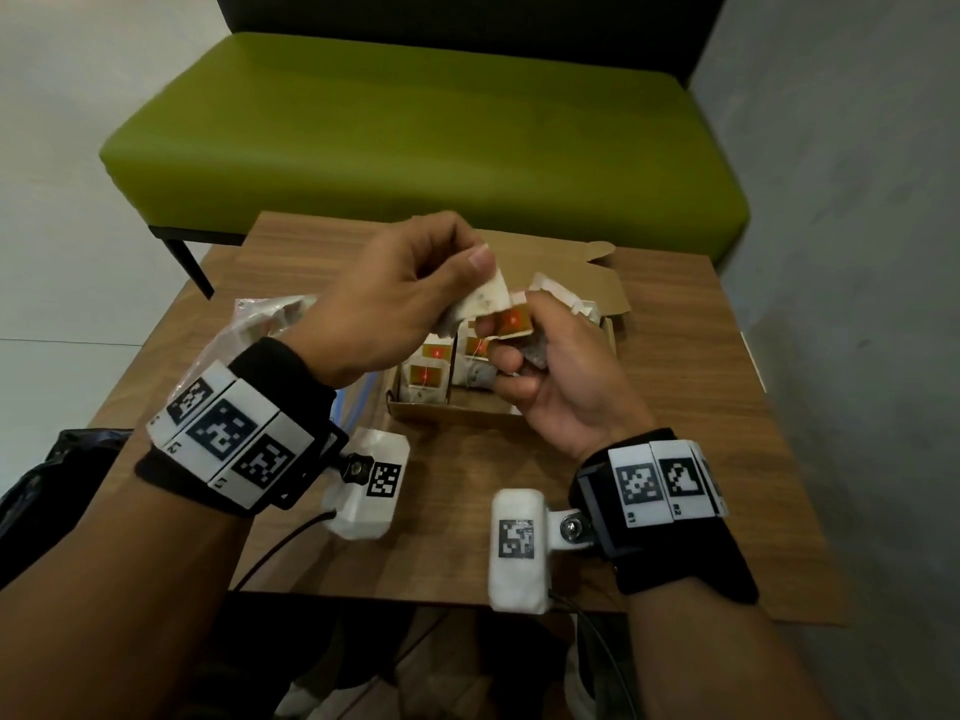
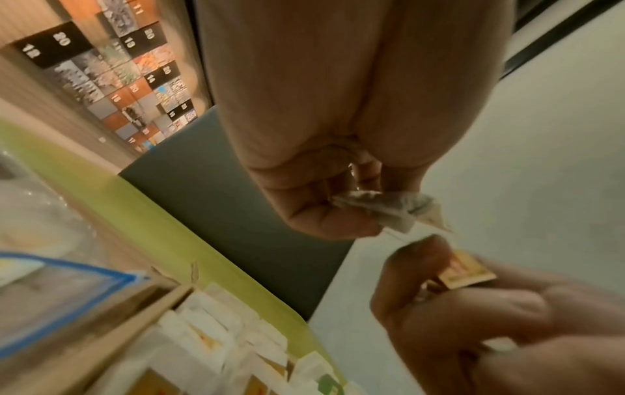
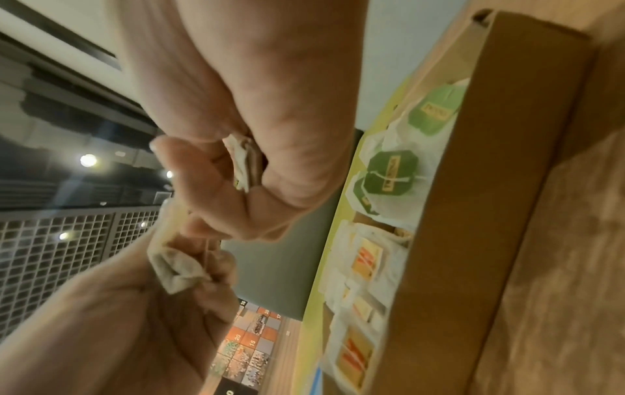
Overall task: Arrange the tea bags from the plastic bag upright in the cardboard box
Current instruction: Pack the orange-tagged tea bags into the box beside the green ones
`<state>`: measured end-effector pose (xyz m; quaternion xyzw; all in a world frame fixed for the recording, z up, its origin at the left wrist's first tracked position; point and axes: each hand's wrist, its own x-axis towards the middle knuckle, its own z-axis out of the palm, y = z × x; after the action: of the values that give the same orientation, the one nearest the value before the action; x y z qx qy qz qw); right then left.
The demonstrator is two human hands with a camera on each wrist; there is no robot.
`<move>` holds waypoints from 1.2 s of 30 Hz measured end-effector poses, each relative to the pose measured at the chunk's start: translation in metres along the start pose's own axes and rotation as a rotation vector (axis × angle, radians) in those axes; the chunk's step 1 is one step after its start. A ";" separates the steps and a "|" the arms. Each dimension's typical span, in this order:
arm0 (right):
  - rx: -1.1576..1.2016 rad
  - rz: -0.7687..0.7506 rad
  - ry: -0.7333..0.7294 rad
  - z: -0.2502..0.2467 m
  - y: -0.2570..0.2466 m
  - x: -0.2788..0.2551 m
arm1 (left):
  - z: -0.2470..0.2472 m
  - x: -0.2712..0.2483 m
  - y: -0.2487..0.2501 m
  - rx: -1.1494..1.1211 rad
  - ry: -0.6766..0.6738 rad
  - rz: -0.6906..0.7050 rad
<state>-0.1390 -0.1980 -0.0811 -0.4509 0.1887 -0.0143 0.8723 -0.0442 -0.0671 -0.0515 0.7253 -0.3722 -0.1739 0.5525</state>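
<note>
- The plastic bag (image 1: 249,324) lay at the left of the wooden table (image 1: 675,407), partly under the left wrist.
- The left hand (image 1: 395,298) hovered above the cardboard box (image 1: 447,410), its thumb and fingers pinching a white tea bag (image 1: 485,301).
- The right hand (image 1: 561,366) was just beside it, fingers curled round an orange tag (image 1: 514,322) and more tea bags in the palm.
- Inside the box, tea bags with orange tags (image 1: 428,376) stood upright on the left; green-tagged ones (image 3: 392,171) sat further right.

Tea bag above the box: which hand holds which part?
The left hand pinches the tea bag by its crumpled pouch; the right hand pinches its orange tag.
</note>
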 end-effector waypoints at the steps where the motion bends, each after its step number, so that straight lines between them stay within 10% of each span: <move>1: 0.035 0.008 -0.008 0.000 -0.001 0.000 | -0.001 0.000 -0.001 0.044 -0.018 0.004; 16: 0.308 -0.049 -0.091 0.000 0.000 0.001 | 0.015 0.002 -0.014 -0.098 0.128 0.021; 36: -0.284 -0.392 0.077 -0.002 -0.008 0.000 | 0.015 -0.008 -0.007 0.033 -0.014 -0.135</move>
<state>-0.1381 -0.2044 -0.0754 -0.5960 0.1309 -0.1740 0.7729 -0.0571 -0.0709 -0.0640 0.7564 -0.3290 -0.2097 0.5250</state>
